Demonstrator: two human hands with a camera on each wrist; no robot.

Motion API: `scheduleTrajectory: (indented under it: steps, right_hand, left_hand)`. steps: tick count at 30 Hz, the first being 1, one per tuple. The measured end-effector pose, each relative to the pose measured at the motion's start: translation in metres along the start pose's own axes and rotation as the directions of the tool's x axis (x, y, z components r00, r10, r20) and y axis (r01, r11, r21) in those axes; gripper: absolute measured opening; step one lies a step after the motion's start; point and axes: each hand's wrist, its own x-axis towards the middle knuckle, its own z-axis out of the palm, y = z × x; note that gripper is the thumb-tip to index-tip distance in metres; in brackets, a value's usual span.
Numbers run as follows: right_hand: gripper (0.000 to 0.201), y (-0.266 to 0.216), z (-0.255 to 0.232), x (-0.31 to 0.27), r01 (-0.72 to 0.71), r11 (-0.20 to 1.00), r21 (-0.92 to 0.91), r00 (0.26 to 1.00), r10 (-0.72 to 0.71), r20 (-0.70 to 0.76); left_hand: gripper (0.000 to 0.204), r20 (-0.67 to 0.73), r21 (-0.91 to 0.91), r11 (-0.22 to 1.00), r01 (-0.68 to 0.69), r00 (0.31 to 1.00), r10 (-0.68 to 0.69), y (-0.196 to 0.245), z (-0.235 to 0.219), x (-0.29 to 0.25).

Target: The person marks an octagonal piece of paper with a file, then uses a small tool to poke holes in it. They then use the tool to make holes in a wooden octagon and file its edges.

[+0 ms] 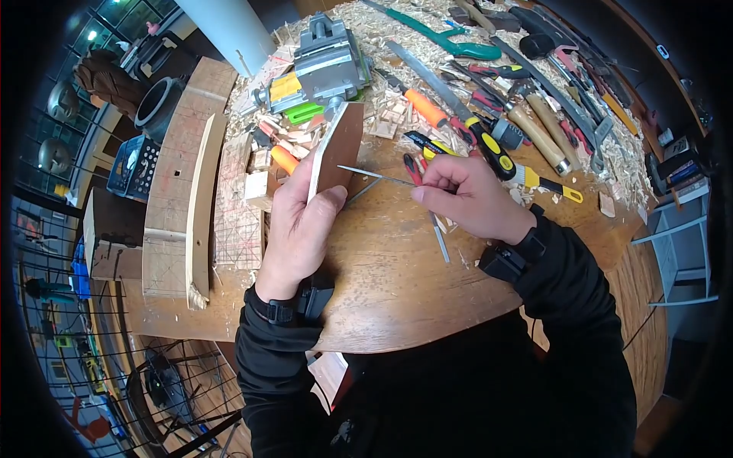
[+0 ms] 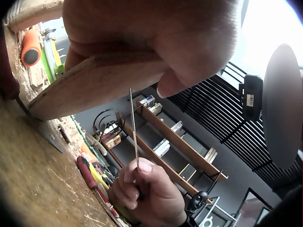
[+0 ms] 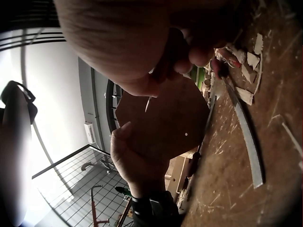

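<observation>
My left hand [image 1: 298, 233] grips a flat wooden board [image 1: 345, 141] and holds it on edge above the table. In the right wrist view the board [image 3: 177, 116] has angled corners and a small bright hole near one edge. My right hand [image 1: 479, 200] pinches a thin, pointed metal file [image 1: 365, 172] between thumb and fingers. The file's tip points at the board's face and overlaps its edge in the head view. Part of the file's rear end is hidden in my right hand. Below that hand lies a flat file [image 3: 248, 142] with a red handle.
A metal vise [image 1: 324, 65] stands behind the board. Files, a yellow-handled brush [image 1: 546, 183], wooden-handled chisels [image 1: 534, 133] and other tools crowd the right, among wood shavings [image 1: 397, 27]. Long wooden pieces [image 1: 200, 214] lie at left. The table edge [image 1: 397, 345] curves near my body.
</observation>
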Motion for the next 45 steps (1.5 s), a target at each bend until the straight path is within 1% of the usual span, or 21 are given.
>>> scheduleTrajectory:
  steps: [4,6,11,13,15,19,21,25,28,30,32,34,36,37,39,40,42,44,45]
  right_hand:
    - [0.023,-0.0025,0.0003,-0.0003,-0.014,1.000,-0.004,1.000,0.014,0.001]
    - [0.023,-0.0013,0.0003,-0.0002,-0.007,1.000,-0.005,1.000,0.007,0.002]
    - [0.023,-0.0019,-0.0003,-0.0007,-0.013,1.000,0.008,1.000,0.013,0.009]
    - [0.016,-0.0008,-0.0019,-0.0006,-0.005,0.999,-0.033,1.000,0.006,0.025]
    - [0.016,-0.0001,-0.0024,-0.0002,-0.011,1.000,-0.028,1.000,0.011,0.029]
    - [0.016,0.0014,-0.0017,-0.0003,0.002,1.000,-0.022,1.000,-0.002,0.025]
    - [0.016,0.0010,-0.0018,-0.0002,0.002,1.000,-0.030,1.000,-0.002,0.028]
    - [0.016,0.0004,-0.0021,-0.0001,0.000,0.999,-0.039,1.000,0.001,0.029]
    - [0.015,-0.0010,-0.0020,-0.0002,0.003,0.999,-0.050,1.000,-0.002,0.027]
    - [0.015,-0.0016,-0.0013,-0.0005,-0.004,0.999,-0.040,1.000,0.005,0.023]
    - [0.016,-0.0025,-0.0008,-0.0007,-0.011,0.999,-0.030,1.000,0.012,0.018]
    - [0.022,-0.0033,-0.0004,-0.0005,-0.003,0.998,-0.063,1.000,0.003,0.004]
    - [0.022,-0.0013,0.0001,-0.0002,0.005,0.998,-0.055,1.000,-0.005,0.001]
    - [0.021,-0.0004,0.0002,0.0000,0.015,0.999,-0.047,1.000,-0.015,-0.003]
    - [0.021,-0.0017,-0.0011,0.0003,0.021,0.997,-0.079,1.000,-0.022,-0.004]
    - [0.022,-0.0022,-0.0014,0.0005,0.029,0.993,-0.111,0.999,-0.031,-0.009]
    - [0.019,-0.0010,-0.0007,0.0008,0.028,0.996,-0.085,1.000,-0.029,-0.008]
    - [0.016,-0.0008,-0.0010,-0.0001,0.025,0.998,-0.059,1.000,-0.026,-0.007]
    - [0.012,-0.0012,-0.0020,-0.0008,0.001,1.000,-0.023,1.000,-0.002,-0.006]
  left_hand:
    - [0.049,0.010,0.017,0.999,0.029,1.000,-0.029,0.0009,-0.0012,-0.0004]
    - [0.049,0.008,0.018,1.000,0.003,1.000,-0.003,0.0012,-0.0004,0.0001]
    - [0.051,0.017,-0.005,1.000,0.003,1.000,-0.003,0.0007,0.0011,-0.0003]
    - [0.051,0.011,-0.021,1.000,0.010,1.000,-0.009,0.0018,0.0011,-0.0004]
    - [0.052,0.031,0.009,1.000,0.004,1.000,-0.004,0.0028,0.0004,0.0000]
    - [0.052,0.026,-0.018,1.000,0.025,0.999,-0.025,0.0026,0.0010,-0.0005]
    - [0.052,0.030,-0.029,0.999,0.013,0.999,-0.013,0.0021,0.0009,-0.0001]
    - [0.052,0.027,-0.010,1.000,0.026,0.999,-0.025,0.0026,0.0006,-0.0011]
    - [0.052,0.027,-0.003,1.000,-0.005,1.000,0.005,0.0021,0.0007,-0.0006]
    - [0.051,0.068,0.009,1.000,0.021,0.997,-0.022,0.0018,-0.0004,-0.0011]
    - [0.051,0.068,0.002,0.999,0.032,0.997,-0.032,0.0027,0.0013,-0.0011]
    - [0.050,0.068,-0.005,0.999,0.043,0.997,-0.043,0.0024,0.0031,-0.0019]
    - [0.049,0.096,-0.006,0.996,0.089,0.992,-0.088,0.0007,0.0041,-0.0031]
    - [0.049,0.095,-0.007,0.996,0.091,0.991,-0.090,-0.0013,0.0036,-0.0028]
    - [0.048,0.089,0.089,0.996,0.003,0.996,-0.011,-0.0059,0.0021,-0.0018]
    - [0.048,0.087,0.089,0.996,0.004,0.996,-0.012,-0.0061,0.0024,-0.0023]
    - [0.046,0.044,-0.033,0.998,0.062,0.997,-0.060,-0.0061,0.0037,-0.0022]
    - [0.045,0.042,-0.026,0.998,0.062,0.997,-0.061,-0.0051,0.0033,-0.0021]
    - [0.044,0.041,-0.018,0.998,0.062,0.997,-0.061,-0.0043,0.0029,-0.0018]
